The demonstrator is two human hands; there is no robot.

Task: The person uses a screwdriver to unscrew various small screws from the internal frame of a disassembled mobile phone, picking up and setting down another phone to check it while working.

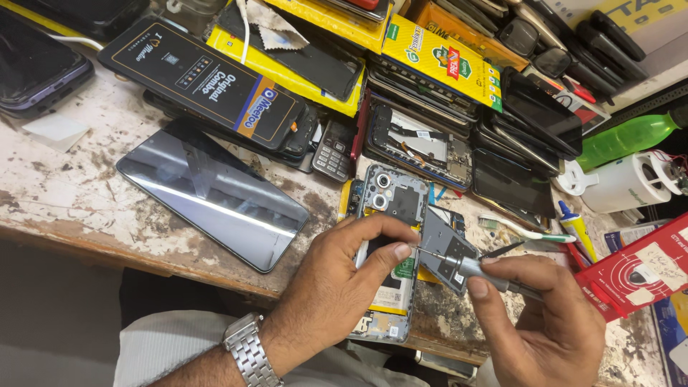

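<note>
An opened grey phone lies back-up on the worn bench, its camera rings and inner boards showing. My left hand, with a metal watch on the wrist, rests on the phone's middle, thumb and forefinger pinching at the tip of a tool. My right hand grips a slim silver screwdriver, its point aimed left at the phone. A loose grey inner cover plate sits tilted between the two hands, under the driver.
A dark glass screen panel lies left of the phone. Stacks of phones, boxes and parts crowd the back. A green bottle, a white tape roll, a toothbrush and a red card lie at right.
</note>
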